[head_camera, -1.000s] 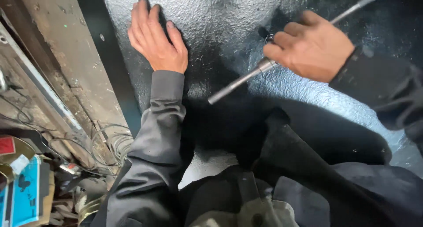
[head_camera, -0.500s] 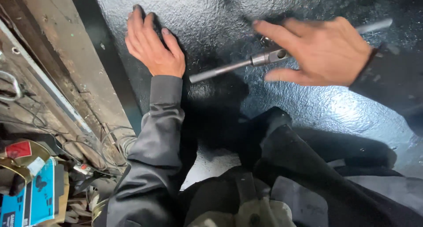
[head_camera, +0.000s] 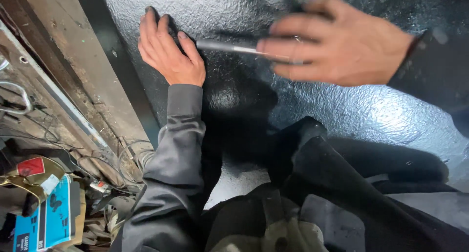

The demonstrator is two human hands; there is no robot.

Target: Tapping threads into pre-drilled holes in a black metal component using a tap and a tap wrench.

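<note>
The left hand point(head_camera: 168, 49) is bare, with dark grime on the fingertips, and a grey long sleeve point(head_camera: 171, 154) with a plain cuff covers the arm. The right hand point(head_camera: 337, 42), blurred, is bare too, above a darker sleeve cuff point(head_camera: 435, 61). Dark, creased work trousers point(head_camera: 332, 183) cover the legs.

1. Blue flat box point(head_camera: 49, 220), bottom left corner, rectangular, bright blue face with a small dark shape printed on it, white and dark strip at its lower end, leaning on edge among clutter
2. Tan cardboard box point(head_camera: 77, 215) just right of the blue one, touching it, plain brown side showing
3. Red label point(head_camera: 30, 166) above the blue box, four-sided patch on a yellowish rounded object
4. Small white tag point(head_camera: 50, 182) just below the red label, pale rectangle, tilted
</note>
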